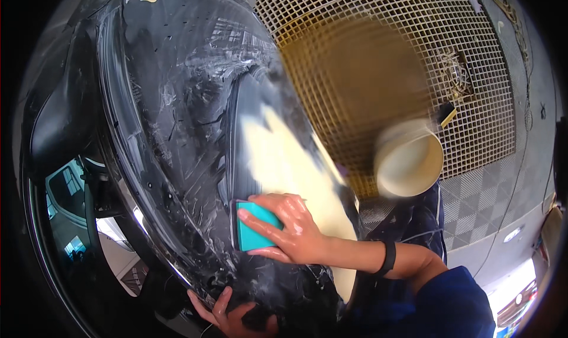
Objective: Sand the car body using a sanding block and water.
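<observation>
My right hand (290,228) is wrapped round a teal sanding block (251,237), its dark underside pressed flat on a car body panel (177,95). The skin of this hand is wet and shiny. Just right of the block, a long cream filler patch (281,160) shows through the dark surface. Milky wet streaks and scuffs cover much of the panel around it. At the lower edge, my left hand (234,317) rests on the panel with its fingers spread, holding nothing; part of it is lost in shadow.
A dark car window with trim (68,190) runs along the left. Right of the panel stands a pale round bucket (411,160), slightly blurred, near floor grating (479,125). A small black-and-yellow object (448,114) lies by the bucket. Grey tiles (467,205) border the grating.
</observation>
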`<state>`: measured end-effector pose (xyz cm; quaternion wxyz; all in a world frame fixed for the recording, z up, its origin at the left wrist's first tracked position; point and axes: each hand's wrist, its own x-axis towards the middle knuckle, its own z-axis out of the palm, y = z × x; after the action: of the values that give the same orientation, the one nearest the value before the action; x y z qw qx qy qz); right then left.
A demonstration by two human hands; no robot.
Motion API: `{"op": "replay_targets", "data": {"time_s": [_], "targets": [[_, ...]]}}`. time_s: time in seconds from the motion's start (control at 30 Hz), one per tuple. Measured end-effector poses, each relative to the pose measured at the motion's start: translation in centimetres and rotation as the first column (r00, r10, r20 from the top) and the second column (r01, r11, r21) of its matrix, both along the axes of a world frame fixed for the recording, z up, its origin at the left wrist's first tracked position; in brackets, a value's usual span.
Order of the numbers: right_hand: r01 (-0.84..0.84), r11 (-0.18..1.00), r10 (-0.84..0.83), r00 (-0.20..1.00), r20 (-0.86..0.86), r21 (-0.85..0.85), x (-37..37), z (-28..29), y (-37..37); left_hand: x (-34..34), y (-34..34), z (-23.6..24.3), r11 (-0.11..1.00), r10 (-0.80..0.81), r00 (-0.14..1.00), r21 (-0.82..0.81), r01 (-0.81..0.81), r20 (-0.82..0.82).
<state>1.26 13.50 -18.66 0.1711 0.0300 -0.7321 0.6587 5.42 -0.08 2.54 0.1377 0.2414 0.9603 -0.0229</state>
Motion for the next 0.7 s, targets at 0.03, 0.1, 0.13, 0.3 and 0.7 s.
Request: {"op": "replay_targets", "data": {"time_s": [0.03, 0.1, 0.13, 0.3, 0.7], "targets": [[0.006, 1.000, -0.006, 1.000, -0.004, 0.006, -1.4, -1.1, 0.5, 0.1, 0.1, 0.1, 1.000, 0.005, 1.000, 0.019, -0.005, 0.003], [0.044, 0.999, -0.042, 0.995, -0.091, 0.016, -5.3, -3.8, 1.6, 0.0, 0.2, -0.3, 1.000, -0.019, 1.000, 0.013, 0.019, -0.004], [0.060, 0.998, -0.055, 0.988, -0.143, 0.031, -6.4, -4.4, 1.8, 0.0, 0.1, 0.1, 1.000, -0.023, 1.000, 0.004, 0.023, 0.004], [0.281, 0.957, -0.285, 0.956, -0.068, -0.065, -12.0, -7.1, -0.5, 0.7, -0.5, 2.1, 0.980, 0.029, 0.999, -0.200, -0.023, 0.028], [0.300, 0.879, 0.055, 0.709, 0.704, -0.370, 10.8, -27.6, 7.0, 1.8, -2.5, 1.3, 0.991, 0.041, 0.996, -0.125, -0.050, -0.074]]}}
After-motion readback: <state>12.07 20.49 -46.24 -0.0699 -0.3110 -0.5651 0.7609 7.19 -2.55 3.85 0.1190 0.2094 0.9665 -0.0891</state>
